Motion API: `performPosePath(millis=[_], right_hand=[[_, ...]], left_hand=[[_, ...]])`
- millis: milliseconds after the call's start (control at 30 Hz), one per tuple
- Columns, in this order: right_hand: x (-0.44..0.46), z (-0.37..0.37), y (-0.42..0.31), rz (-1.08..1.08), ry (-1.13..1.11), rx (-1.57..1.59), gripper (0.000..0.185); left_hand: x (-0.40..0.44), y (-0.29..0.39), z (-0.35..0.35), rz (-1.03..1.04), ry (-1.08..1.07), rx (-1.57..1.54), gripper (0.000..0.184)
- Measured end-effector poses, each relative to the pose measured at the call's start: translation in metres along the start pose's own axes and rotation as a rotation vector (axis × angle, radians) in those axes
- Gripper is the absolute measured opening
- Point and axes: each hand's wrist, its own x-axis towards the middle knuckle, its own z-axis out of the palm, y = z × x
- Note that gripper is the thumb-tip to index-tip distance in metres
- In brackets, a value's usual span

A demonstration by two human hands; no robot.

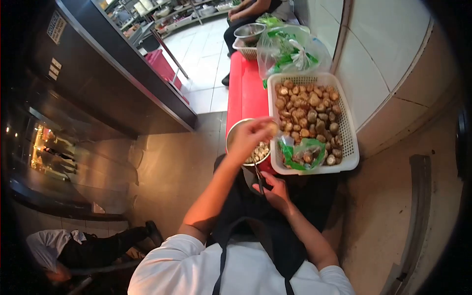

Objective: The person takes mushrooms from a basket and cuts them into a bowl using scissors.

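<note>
Over a round pot (229,137) reaches my left hand (249,139), its fingers pinched on a pale brown mushroom (272,129). Small cut pieces (260,152) lie inside the pot below it. My right hand (276,192) is closed on dark-handled scissors (260,181), whose blades point up at the pot's near rim. To the right of the left hand, a white perforated basket (350,142) holds many brown mushrooms (306,105). A green and clear plastic bag (314,146) lies in the basket's near left corner.
The pot and basket rest on a red bench (242,88). Behind the basket are a tied plastic bag (300,54) and a metal bowl (250,32). One person (250,10) sits at the back; another (54,250) is at the lower left. A tiled wall (388,54) stands right.
</note>
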Motion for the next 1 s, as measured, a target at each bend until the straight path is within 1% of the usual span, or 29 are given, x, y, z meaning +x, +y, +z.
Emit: performPosePath(millis=[33,133,200,267,300,400,433,533,633,733,833,1000], right_hand=[[0.001,0.005,0.005,-0.109,0.062,-0.027,0.054],[-0.001,0.002,-0.012,0.061,0.052,-0.064,0.055],[0.004,0.008,-0.011,-0.151,0.162,-0.156,0.053],[0.01,0.011,-0.024,-0.364,0.279,-0.279,0.052],[0.009,0.009,-0.039,-0.249,0.226,-0.31,0.051],[0.013,0.01,-0.042,-0.23,0.222,-0.504,0.052],[0.016,0.012,-0.042,-0.327,0.294,-0.493,0.053],[0.017,0.013,-0.039,-0.345,0.306,-0.59,0.053],[0.018,0.012,-0.033,-0.385,0.322,-0.706,0.053],[0.017,0.011,-0.026,-0.349,0.256,-0.789,0.057],[0.016,0.011,-0.025,-0.347,0.247,-0.805,0.056],[0.019,0.012,-0.015,-0.374,0.22,-0.804,0.055]], left_hand=[[-0.01,0.006,-0.011,-0.011,0.064,-0.056,0.038],[-0.029,-0.001,-0.043,-0.107,0.226,-0.291,0.036],[-0.039,-0.014,-0.056,-0.113,0.247,-0.253,0.036],[-0.047,-0.022,-0.06,-0.112,0.263,-0.217,0.035],[-0.051,-0.025,-0.06,-0.105,0.272,-0.2,0.034],[-0.058,-0.035,-0.06,-0.089,0.27,-0.144,0.032],[-0.06,-0.038,-0.061,-0.082,0.266,-0.125,0.031],[-0.064,-0.043,-0.058,-0.044,0.243,-0.072,0.031],[-0.066,-0.045,-0.053,-0.018,0.29,0.029,0.03],[-0.066,-0.055,-0.052,-0.032,0.304,0.152,0.029],[-0.069,-0.056,-0.046,-0.063,0.284,0.036,0.028],[-0.066,-0.059,-0.051,-0.064,0.278,0.029,0.029]])
